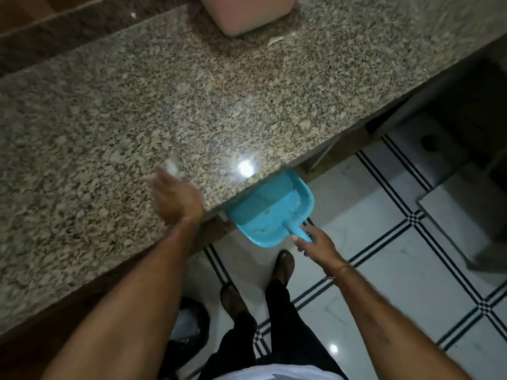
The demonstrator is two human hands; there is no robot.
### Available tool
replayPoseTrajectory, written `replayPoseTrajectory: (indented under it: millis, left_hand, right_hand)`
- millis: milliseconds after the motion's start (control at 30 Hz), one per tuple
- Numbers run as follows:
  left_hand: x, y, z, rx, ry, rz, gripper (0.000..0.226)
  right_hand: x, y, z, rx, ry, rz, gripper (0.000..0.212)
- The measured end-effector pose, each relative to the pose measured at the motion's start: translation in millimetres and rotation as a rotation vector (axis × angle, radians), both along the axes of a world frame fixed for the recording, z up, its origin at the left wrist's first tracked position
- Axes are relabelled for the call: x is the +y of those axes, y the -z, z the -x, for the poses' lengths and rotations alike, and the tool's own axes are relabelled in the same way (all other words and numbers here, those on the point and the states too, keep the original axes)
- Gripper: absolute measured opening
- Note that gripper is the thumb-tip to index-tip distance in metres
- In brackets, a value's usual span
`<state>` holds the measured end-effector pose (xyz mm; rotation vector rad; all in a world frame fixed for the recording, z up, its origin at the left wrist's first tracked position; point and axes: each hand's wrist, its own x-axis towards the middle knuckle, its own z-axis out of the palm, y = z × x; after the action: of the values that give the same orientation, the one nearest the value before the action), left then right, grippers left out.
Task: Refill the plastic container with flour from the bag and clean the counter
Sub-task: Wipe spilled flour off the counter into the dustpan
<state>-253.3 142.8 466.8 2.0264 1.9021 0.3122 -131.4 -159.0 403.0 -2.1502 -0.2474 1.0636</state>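
Right hand (315,242) curls its fingers and thumb around the short handle of a turquoise dustpan (274,204), held below the near edge of the granite counter (137,105). The pan's long axis runs diagonally: the handle points down and right toward the person, and the open mouth points up and left, its front lip hidden under the counter's edge. A few tan specks lie on the pan's floor. The left hand (175,198) rests on the counter just inside that edge, left of the pan, and is smeared by motion. Something pale (172,167) shows at its fingertips, too blurred to name, and I cannot tell whether the fingers grip it or lie flat. A pink plastic container (247,15) stands at the far side of the counter, well apart from both hands, cut off by the top of the frame so only its lower body shows. Two sandalled feet stand on the white tiled floor (384,242) under the pan.
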Motion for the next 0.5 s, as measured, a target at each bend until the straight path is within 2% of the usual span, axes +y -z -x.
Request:
replayPoseTrajectory:
  millis: [100, 167, 200, 300, 400, 500]
  left_hand:
    - [-40, -7, -63, -0.065, 0.374, 0.012, 0.033]
    - [-54, -12, -91, -0.091, 0.559, 0.063, 0.032]
    - [-51, -15, -98, -0.119, 0.545, 0.089, 0.031]
    - [-10, -26, -92, -0.198, 0.156, 0.077, 0.029]
    - [41, -21, -59, -0.102, -0.230, 0.046, 0.041]
    - [62, -9, -64, -0.039, -0.384, 0.072, 0.048]
  right_hand:
    - [-1, 3, -27, -0.006, -0.005, -0.015, 0.041]
    - [-1, 2, -47, -0.007, -0.020, -0.031, 0.036]
    - [0, -1, -58, -0.008, -0.034, -0.033, 0.029]
    - [1, -9, -86, 0.007, -0.052, -0.050, 0.014]
    - [-4, -9, -103, 0.056, -0.065, -0.047, 0.012]
    - [-8, -1, -114, 0.084, -0.048, -0.047, 0.015]
